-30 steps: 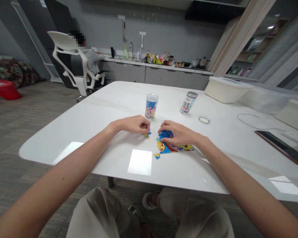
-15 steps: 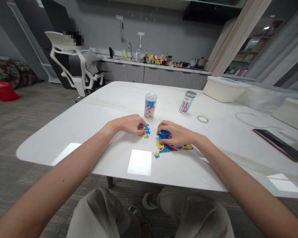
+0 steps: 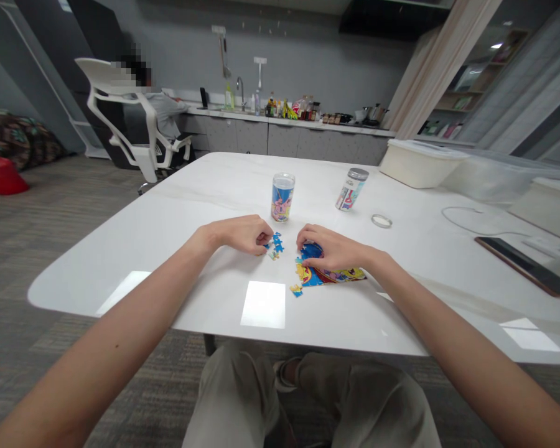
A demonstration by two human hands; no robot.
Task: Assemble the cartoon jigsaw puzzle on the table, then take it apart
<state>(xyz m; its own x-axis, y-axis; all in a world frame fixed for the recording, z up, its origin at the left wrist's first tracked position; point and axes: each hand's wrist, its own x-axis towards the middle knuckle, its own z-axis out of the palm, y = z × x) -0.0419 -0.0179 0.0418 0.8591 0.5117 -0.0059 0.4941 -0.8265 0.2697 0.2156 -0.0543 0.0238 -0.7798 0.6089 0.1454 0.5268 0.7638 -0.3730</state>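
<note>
My left hand [image 3: 249, 234] is closed in a pinch over a small blue jigsaw piece [image 3: 266, 246], mostly hidden by the fingertips. Just right of it lie loose blue jigsaw pieces [image 3: 278, 242] and a pale yellowish piece [image 3: 274, 255]. My right hand [image 3: 332, 247] rests on the joined part of the jigsaw puzzle [image 3: 315, 278], thumb and fingers apart along its left side. Part of the colourful cartoon picture is under the palm. A yellow and blue jigsaw piece [image 3: 296, 290] lies by the puzzle's lower left corner.
Behind my hands stand a clear can with a cartoon print [image 3: 282, 198] and a printed can with a grey lid [image 3: 352, 189]. A ring-shaped lid [image 3: 381, 221], a tablet [image 3: 527, 264] and lidded storage boxes [image 3: 422, 165] are to the right. A person sits in a white chair [image 3: 135, 118].
My left fingers have shifted slightly, and the yellowish piece beside them has turned a little. The right hand stays on the puzzle. The camera view and my left leg have moved.
</note>
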